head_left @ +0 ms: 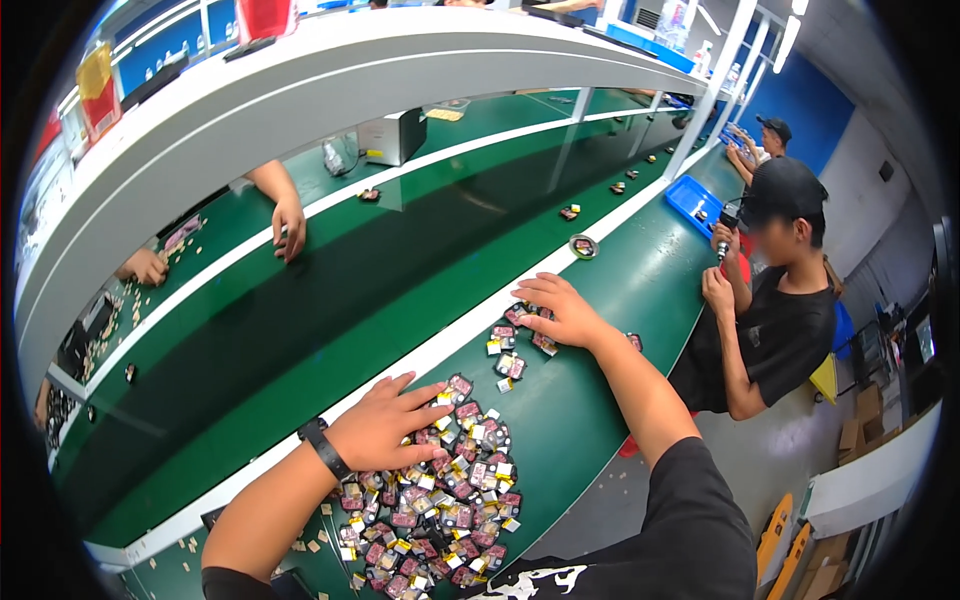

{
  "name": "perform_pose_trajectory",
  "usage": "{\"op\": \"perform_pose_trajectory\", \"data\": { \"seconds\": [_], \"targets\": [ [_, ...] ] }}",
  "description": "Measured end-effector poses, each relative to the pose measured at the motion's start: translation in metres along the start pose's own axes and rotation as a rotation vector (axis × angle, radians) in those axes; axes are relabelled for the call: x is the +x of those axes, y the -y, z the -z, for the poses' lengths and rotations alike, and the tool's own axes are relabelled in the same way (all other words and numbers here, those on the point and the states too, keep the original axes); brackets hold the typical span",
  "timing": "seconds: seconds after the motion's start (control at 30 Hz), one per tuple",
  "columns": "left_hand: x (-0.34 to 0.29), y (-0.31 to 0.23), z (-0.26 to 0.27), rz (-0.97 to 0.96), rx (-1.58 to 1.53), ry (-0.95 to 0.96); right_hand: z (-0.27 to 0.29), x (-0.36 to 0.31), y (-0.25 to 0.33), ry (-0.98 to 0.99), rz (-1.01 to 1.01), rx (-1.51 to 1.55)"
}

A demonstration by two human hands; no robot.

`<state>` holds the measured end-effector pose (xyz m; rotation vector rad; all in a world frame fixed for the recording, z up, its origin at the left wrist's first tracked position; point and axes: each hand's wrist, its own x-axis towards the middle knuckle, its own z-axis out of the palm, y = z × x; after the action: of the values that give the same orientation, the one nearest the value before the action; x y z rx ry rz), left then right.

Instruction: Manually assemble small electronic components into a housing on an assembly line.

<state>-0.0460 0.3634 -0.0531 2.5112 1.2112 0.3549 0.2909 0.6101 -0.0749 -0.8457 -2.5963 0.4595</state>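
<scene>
Small black electronic modules with reddish faces and white-and-yellow tabs lie in a dense pile (465,490) on the green worktop. My left hand (382,425), a dark band at its wrist, rests with fingers spread on the pile's upper left edge. Farther right, my right hand (562,312) reaches out over a few loose modules (508,366), its fingers stretched and apart. Its fingertips touch or cover some of these modules, so their exact contact is partly hidden. Another module (634,342) lies just right of my right forearm. Neither hand has anything gripped.
A green conveyor belt (400,270) with scattered modules runs beyond a white rail (440,352). A small round dish (583,246) sits by the rail. Across the belt is a co-worker's hand (288,225). At right, a person (770,300) holds a tool near a blue tray (690,197). A shelf (300,85) hangs overhead.
</scene>
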Motion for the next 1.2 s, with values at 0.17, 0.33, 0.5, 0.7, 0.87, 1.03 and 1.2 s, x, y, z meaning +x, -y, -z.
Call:
{"op": "perform_pose_trajectory", "data": {
  "seconds": [0.17, 0.33, 0.5, 0.7, 0.87, 1.03, 1.2],
  "targets": [
    [-0.004, -0.001, 0.001, -0.003, 0.026, -0.024, -0.009, 0.003, 0.034, 0.100, 0.121, 0.040],
    [-0.004, 0.002, 0.005, -0.027, 0.010, -0.033, -0.026, 0.001, 0.069, 0.120, 0.288, 0.007],
    [-0.009, -0.002, 0.013, -0.056, -0.082, -0.044, -0.032, -0.005, 0.105, 0.148, 0.320, -0.050],
    [-0.053, 0.007, 0.021, 0.133, -0.176, -0.126, -0.046, -0.003, 0.132, 0.228, 0.324, 0.015],
    [-0.091, 0.008, 0.015, 0.305, -0.203, -0.068, -0.050, 0.000, 0.147, 0.316, 0.378, 0.091],
    [-0.099, -0.001, 0.006, 0.233, -0.233, -0.113, -0.060, 0.003, 0.162, 0.318, 0.416, 0.199],
    [-0.098, -0.008, -0.002, 0.201, -0.277, -0.145, -0.072, 0.005, 0.173, 0.313, 0.466, 0.228]
  ]
}}
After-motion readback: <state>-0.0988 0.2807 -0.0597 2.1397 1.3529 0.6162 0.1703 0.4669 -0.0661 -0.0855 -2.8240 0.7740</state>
